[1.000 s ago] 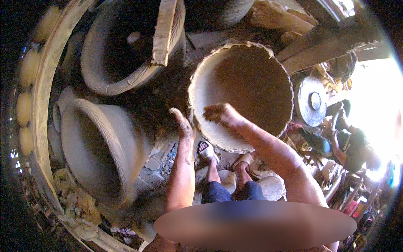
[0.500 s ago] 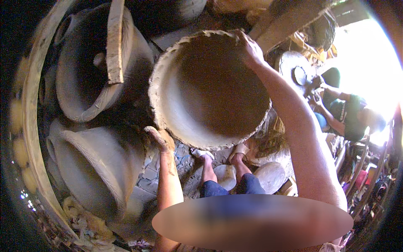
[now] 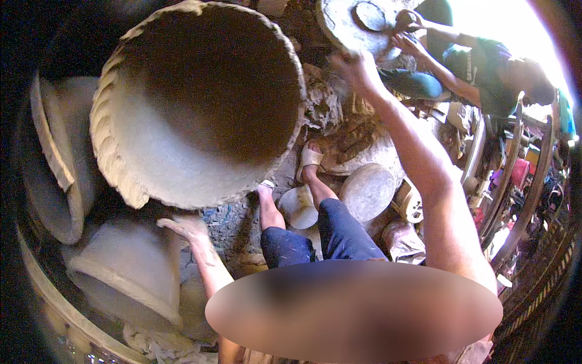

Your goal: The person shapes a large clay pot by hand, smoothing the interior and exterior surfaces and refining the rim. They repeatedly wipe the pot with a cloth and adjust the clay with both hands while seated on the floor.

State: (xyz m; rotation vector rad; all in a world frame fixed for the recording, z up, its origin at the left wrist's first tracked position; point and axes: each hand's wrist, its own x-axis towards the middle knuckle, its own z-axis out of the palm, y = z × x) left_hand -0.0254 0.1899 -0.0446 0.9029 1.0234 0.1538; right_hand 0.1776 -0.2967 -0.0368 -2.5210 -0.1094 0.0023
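Observation:
A big clay pot with a ragged, scalloped rim (image 3: 115, 109) opens toward me at the upper middle left. Just below that rim, my left hand (image 3: 182, 225) has its fingers stretched out; nothing shows in them. My right hand (image 3: 354, 70) is smeared by motion at the lower edge of a pale round disc (image 3: 336, 24) with a raised centre ring, beyond the pot's right side; whether it touches the disc or holds anything I cannot tell. Round pale slabs (image 3: 367, 191) lie beside my feet.
More clay pots (image 3: 121, 273) stand at left, one with a board (image 3: 51, 139) across it. A crouching co-worker (image 3: 479, 76) at upper right has both hands by a small dark lump at the disc. Wooden rails (image 3: 533, 200) and mixed clutter line the right; a curved beam runs along the lower left.
My view has swung rightward, so the big pot sits further left in it. My right hand has left the pot's far rim for a spot near the disc, outside the pot.

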